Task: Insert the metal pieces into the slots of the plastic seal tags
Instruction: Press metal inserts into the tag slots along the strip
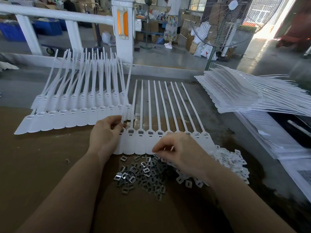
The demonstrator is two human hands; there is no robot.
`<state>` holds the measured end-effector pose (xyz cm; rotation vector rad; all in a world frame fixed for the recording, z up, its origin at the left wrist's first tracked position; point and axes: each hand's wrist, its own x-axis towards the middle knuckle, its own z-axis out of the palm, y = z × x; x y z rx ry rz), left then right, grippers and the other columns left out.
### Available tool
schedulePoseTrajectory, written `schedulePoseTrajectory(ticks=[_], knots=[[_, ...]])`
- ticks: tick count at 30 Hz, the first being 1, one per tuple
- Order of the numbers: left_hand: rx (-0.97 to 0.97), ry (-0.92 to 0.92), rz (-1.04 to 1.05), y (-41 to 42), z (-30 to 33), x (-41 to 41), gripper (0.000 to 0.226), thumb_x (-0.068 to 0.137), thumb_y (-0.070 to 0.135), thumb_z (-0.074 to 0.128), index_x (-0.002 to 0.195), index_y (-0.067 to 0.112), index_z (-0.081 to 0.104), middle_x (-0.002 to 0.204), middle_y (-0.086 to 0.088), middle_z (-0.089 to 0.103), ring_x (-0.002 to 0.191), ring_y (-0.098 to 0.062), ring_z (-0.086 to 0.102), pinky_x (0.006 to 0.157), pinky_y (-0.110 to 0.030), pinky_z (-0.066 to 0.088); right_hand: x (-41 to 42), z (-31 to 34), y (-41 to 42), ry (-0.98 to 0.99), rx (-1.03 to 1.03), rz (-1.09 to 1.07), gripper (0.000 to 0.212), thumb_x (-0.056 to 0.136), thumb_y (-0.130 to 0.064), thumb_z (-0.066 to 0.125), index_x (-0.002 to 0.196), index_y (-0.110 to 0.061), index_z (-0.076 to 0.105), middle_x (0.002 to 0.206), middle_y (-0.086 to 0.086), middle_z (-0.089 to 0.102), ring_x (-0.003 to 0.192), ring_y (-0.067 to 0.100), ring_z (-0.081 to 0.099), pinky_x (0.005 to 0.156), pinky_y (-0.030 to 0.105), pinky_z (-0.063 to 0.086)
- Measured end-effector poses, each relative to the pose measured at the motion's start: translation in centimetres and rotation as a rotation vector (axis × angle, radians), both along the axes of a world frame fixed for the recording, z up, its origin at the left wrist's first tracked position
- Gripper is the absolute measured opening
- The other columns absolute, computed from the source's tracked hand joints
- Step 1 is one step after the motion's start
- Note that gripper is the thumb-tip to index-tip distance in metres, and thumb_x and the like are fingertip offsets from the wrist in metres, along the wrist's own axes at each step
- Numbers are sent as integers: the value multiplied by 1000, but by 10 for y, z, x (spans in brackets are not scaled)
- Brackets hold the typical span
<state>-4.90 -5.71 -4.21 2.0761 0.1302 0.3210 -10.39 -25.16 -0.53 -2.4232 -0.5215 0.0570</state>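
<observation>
A joined row of white plastic seal tags (143,145) lies flat before me, tails pointing away, with dark slots near each head. My left hand (106,132) pinches the leftmost tag's tail where it rises from the row. My right hand (181,152) hovers over the right part of the row, fingers curled, thumb and forefinger pinched together; whether a piece sits between them is hidden. A loose heap of small metal pieces (143,174) lies just below the row. White plastic caps (232,160) are piled to its right.
Stacked rows of seal tags (75,111) lie at the left on the brown cardboard tabletop (42,165). A thick stack of tag sheets (244,93) fills the right. A pedestal fan (223,22) and a white railing (122,31) stand beyond; a person works far behind.
</observation>
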Motion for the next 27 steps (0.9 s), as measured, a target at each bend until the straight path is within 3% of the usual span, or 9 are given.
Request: schedulePoseTrajectory(ticks=[4,9,14,20,27], knots=[[1,-3,-3,1,-1,0,31,93,11,55,124,8,59,76,23,54,74,9,51,70,-10,37,-7,-5,12,-53,-127,14,14,86,-26,64,98,-23,70,97,-9,59,88,6,52,84,20,42],[-23,3,-7,0,0,0,32,93,11,55,125,8,59,81,15,58,82,-2,55,82,-20,38,-10,-6,17,-99,-183,-50,17,85,-33,64,97,-22,70,97,-6,60,88,10,52,84,24,42],[-27,0,-7,0,-1,1,31,93,10,55,124,8,59,77,19,56,77,4,53,80,-19,38,-11,-7,18,-101,-176,-64,15,86,-29,64,97,-21,71,98,-6,61,89,10,53,85,23,41],[-44,0,-8,1,-1,0,31,93,10,55,124,9,59,96,3,68,95,-10,60,85,-22,41,-10,-8,22,-162,-170,-40,16,88,-27,61,101,-24,70,99,-7,59,90,8,51,85,21,38],[-48,8,1,0,-2,0,32,93,11,55,125,11,59,99,4,67,94,-8,58,85,-22,40,-9,-7,29,-184,-276,2,19,88,-29,60,105,-24,69,105,-4,59,99,14,51,90,27,38]])
